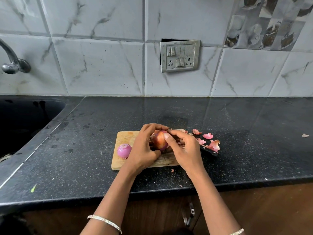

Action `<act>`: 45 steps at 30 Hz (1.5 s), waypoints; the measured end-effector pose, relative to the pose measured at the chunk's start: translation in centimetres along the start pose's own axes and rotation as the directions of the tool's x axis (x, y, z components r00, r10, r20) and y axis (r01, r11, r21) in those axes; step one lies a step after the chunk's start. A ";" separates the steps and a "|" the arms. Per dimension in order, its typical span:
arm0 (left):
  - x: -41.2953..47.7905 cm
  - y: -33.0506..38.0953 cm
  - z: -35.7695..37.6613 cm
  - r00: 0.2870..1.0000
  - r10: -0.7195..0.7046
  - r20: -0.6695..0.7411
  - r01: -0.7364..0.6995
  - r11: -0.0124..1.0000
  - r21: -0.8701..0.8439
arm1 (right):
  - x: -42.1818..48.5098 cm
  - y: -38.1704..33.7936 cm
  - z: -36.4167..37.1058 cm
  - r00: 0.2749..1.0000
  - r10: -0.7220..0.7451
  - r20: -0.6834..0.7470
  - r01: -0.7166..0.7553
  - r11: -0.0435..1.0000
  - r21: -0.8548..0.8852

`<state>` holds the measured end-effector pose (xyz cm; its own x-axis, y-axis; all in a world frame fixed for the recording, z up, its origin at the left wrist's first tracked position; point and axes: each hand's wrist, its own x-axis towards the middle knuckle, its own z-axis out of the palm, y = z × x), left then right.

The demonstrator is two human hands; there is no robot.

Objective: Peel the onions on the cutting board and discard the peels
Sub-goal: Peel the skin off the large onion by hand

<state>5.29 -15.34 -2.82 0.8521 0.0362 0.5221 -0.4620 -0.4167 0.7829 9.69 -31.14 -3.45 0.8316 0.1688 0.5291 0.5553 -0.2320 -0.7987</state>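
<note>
- Two onions show on or over the wooden cutting board [128,137]: one held between both hands, one lying alone near the board's left edge.
- The held onion [159,140] is brown-orange where its dry skin clings, with purple flesh showing at the top and along its lower right side; loose skin flakes stick out at its upper left.
- The left hand [144,150] cups this onion from the left, fingers curled over its top and thumb tucked beneath, gripping it just above the board.
- The right hand [184,150] comes in from the right, thumb pressed flat on the onion's front and fingertips pinching at its top where skin meets flesh.
- The peeled onion [124,150] is glossy pinkish-purple, its skin gone, cut end facing up, resting on the board just beside the left hand.
- Pink and rust-coloured peels [210,141] lie scattered on the black granite counter [84,150] just past the board's right end, some curled like cups.
- A black-handled knife [209,150] lies among those peels, partly hidden by the right hand.
- One small peel scrap [172,170] sits on the counter just in front of the board.
- The dark sink [25,119] is set into the counter at far left, under a metal tap [11,61]; its contents cannot be made out.
</note>
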 end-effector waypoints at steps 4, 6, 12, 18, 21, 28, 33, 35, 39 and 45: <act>0.0 -0.6 0.1 0.993 -0.115 0.003 0.114 0.989 -0.095 | -0.2 -0.5 -0.3 1.000 0.009 -0.005 -0.009 0.991 0.133; 0.2 -0.8 0.2 0.987 -0.158 0.011 0.158 0.982 -0.107 | -0.3 -0.4 -0.2 1.000 0.018 -0.015 -0.016 0.990 0.142; 0.2 -0.3 0.4 0.989 -0.148 0.021 0.149 0.986 -0.070 | -0.4 -0.6 -0.1 0.998 -0.021 -0.056 0.025 0.998 0.060; 0.1 -0.9 0.2 0.994 -0.108 0.001 0.108 0.994 -0.007 | -0.5 -0.8 0.0 0.992 -0.112 -0.055 0.107 0.991 -0.079; 0.1 -1.0 0.2 0.995 -0.097 -0.002 0.097 0.995 0.009 | -0.6 -0.7 0.2 0.986 -0.158 -0.060 0.150 0.981 -0.124; 0.0 -0.9 0.3 0.996 -0.087 -0.002 0.087 0.996 0.007 | -0.7 -0.6 0.3 0.984 -0.169 -0.045 0.161 0.975 -0.154; 0.1 -1.1 0.3 0.996 -0.094 0.011 0.094 0.996 -0.005 | -0.6 -0.3 0.4 0.987 -0.155 -0.049 0.145 0.977 -0.157; 0.2 -1.2 0.4 0.995 -0.103 0.008 0.103 0.994 -0.027 | -0.7 -0.3 0.5 0.988 -0.143 -0.052 0.132 0.978 -0.164; 0.2 -1.2 0.3 0.994 -0.112 0.005 0.112 0.993 -0.048 | -0.6 -0.6 0.6 0.985 -0.167 -0.047 0.155 0.966 -0.205; 0.2 -1.2 0.3 0.993 -0.120 0.004 0.120 0.991 -0.057 | -0.6 -0.7 0.7 0.976 -0.211 -0.062 0.186 0.943 -0.277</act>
<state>6.14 -15.14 -3.79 0.9023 0.0819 0.4232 -0.3699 -0.3573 0.8576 8.79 -30.45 -3.40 0.6949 0.1540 0.7024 0.6816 -0.4522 -0.5752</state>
